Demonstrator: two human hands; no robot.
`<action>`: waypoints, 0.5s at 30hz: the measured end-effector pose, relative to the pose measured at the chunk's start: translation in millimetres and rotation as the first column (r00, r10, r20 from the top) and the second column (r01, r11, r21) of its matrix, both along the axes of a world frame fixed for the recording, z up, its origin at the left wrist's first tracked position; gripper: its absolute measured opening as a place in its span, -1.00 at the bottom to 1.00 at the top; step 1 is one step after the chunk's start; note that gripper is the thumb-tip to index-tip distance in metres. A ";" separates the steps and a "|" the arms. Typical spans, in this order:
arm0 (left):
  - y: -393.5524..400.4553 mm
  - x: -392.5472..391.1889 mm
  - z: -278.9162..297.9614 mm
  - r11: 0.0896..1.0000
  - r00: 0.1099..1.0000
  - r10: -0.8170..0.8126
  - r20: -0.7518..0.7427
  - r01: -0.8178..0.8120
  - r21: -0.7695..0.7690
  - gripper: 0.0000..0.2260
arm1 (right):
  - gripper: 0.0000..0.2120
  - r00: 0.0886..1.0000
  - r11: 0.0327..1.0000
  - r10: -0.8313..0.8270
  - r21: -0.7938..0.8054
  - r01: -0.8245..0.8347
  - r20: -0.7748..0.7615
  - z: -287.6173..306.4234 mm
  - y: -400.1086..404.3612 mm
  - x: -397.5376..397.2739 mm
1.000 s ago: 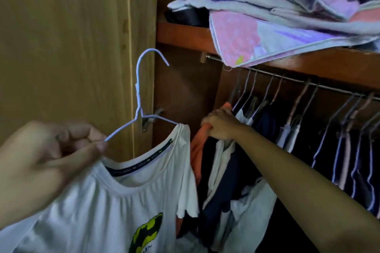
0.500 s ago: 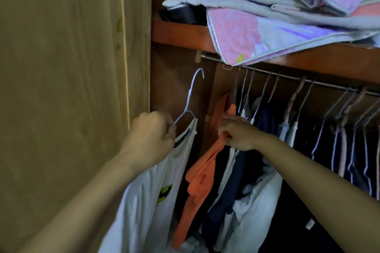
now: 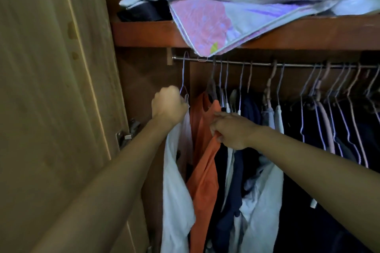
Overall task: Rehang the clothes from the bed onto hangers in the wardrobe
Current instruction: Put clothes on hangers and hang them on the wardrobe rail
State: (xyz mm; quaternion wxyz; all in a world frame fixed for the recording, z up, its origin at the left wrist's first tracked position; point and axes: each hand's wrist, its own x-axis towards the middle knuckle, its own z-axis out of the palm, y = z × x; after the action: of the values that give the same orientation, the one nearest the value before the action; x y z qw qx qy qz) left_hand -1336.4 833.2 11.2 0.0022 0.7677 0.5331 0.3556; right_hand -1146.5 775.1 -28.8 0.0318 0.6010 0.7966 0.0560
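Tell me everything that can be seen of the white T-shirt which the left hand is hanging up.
The white T-shirt looks like thin, soft fabric and hangs limp and edge-on, so no front print shows. It sits on a pale wire hanger whose hook reaches the rail at its far left end. The left hand grips the hanger at the collar. The shirt hangs between the wardrobe's side wall and an orange garment, which the right hand pinches and holds aside. Its lower hem is out of frame.
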 end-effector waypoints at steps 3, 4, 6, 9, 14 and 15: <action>18.4 13.8 7.5 1.000 1.000 -0.025 -0.005 0.025 0.012 -0.89 | -0.89 0.999 0.999 -0.032 0.015 0.032 -0.003 1.6 -0.6 -6.3; 25.7 17.5 8.6 1.000 1.000 -0.024 0.002 0.024 0.003 -0.87 | -0.87 0.999 0.999 -0.044 0.013 0.044 -0.004 1.6 -1.0 -8.0; 40.3 23.7 8.7 0.999 0.999 -0.022 0.025 0.023 -0.026 -0.82 | -0.84 0.999 0.998 -0.054 0.019 0.054 -0.007 1.5 -2.0 -10.3; 56.8 30.5 2.8 0.998 0.998 -0.019 0.061 0.023 -0.057 -0.79 | -0.85 0.997 0.997 -0.070 0.023 0.070 -0.009 0.7 -4.7 -15.6; 76.7 38.5 -18.8 0.986 0.989 -0.065 0.135 0.085 -0.144 -0.79 | -0.88 0.997 0.996 -0.082 0.033 0.082 -0.011 -3.8 -7.5 -18.9; 79.4 39.0 -20.8 0.982 0.985 -0.075 0.156 0.100 -0.163 -0.80 | -0.88 0.997 0.996 -0.079 0.041 0.080 -0.020 -3.0 -8.5 -19.9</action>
State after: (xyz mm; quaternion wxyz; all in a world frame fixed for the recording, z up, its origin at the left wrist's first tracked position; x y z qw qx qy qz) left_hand -1297.3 912.7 -9.6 0.1234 0.7586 0.5255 0.3649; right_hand -1166.4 766.6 -31.8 0.0141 0.6334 0.7709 0.0658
